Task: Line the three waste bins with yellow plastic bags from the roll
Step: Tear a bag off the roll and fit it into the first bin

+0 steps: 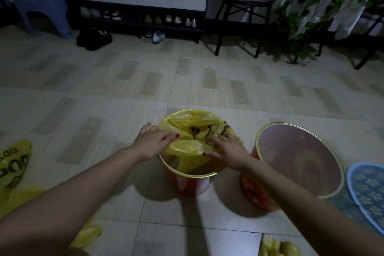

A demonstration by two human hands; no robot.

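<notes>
A red waste bin with a gold rim stands on the floor in front of me. A yellow plastic bag lies over its mouth, folded over the far rim and slack at the near side. My left hand rests on the bin's left rim, with its fingers on the bag. My right hand presses the bag at the right of the rim, thumb pinching a fold. A second red bin stands to the right with no bag in it. More yellow bag plastic lies on the floor at the left.
A blue patterned round object sits at the right edge. Crumpled yellow plastic lies at the bottom edge. Further back are a shoe cabinet, a blue stool, a black chair and a leafy plant.
</notes>
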